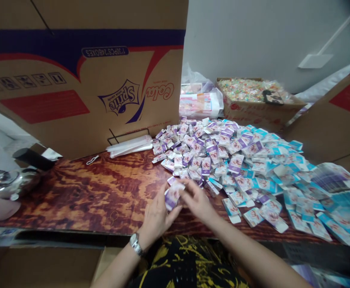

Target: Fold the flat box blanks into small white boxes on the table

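Observation:
Between my two hands, over the near edge of the table, is a small white and purple paper box [172, 197]. My left hand [157, 216] wraps round it from the left and below, thumb on the near side. The fingers of my right hand [197, 202] are closed at its upper right edge, partly hiding that end. Just beyond lies a big heap of similar small boxes [211, 154], purple ones at the left and blue ones [265, 184] at the right. A few of these have end flaps standing out.
A tall upside-down cardboard carton [133, 120] stands at the back left, with flattened white strips [129, 147] by its base. A box of wrapped sweets [261, 108] is at the back. A metal kettle [19, 182] sits far left; stacked flat printed cards [339, 184] lie right.

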A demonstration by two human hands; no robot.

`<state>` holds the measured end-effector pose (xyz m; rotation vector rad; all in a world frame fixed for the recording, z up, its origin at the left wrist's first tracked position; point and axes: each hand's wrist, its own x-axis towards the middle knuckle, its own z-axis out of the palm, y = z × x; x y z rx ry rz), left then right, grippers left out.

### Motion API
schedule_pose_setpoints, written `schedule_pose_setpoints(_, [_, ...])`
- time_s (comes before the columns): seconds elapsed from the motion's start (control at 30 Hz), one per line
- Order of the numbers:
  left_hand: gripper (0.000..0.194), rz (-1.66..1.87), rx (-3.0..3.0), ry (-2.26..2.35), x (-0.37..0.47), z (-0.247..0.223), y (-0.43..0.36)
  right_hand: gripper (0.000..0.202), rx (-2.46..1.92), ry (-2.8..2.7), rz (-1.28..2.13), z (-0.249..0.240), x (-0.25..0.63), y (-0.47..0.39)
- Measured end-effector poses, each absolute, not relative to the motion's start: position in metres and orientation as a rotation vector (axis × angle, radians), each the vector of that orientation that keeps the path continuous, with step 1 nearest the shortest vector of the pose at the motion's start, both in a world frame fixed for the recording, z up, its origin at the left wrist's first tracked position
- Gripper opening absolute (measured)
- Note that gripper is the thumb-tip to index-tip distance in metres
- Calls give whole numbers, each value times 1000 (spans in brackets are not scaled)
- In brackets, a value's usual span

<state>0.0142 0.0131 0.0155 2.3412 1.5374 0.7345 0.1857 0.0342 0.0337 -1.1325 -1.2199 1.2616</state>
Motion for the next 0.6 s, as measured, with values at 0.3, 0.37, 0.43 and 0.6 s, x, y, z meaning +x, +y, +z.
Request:
schedule_pose_setpoints(0.3, [64,356,2482,1708,-3,-27,3,29,-1393,-1736,1041,6,192,37])
schedule_pose_setpoints(0.37, [58,277,2469,1711,-2,-38,0,21,-1496,-2125,804,-7,177,21])
schedule_pose_setpoints(0.43, [54,255,2466,1716,-1,-44,-2,18,-1607,-2268,659,-16,165,11])
schedule_pose_setpoints(0.6, [54,298,2533,1774,1,-45,-8,15,-1592,-2037,774,-25,155,12])
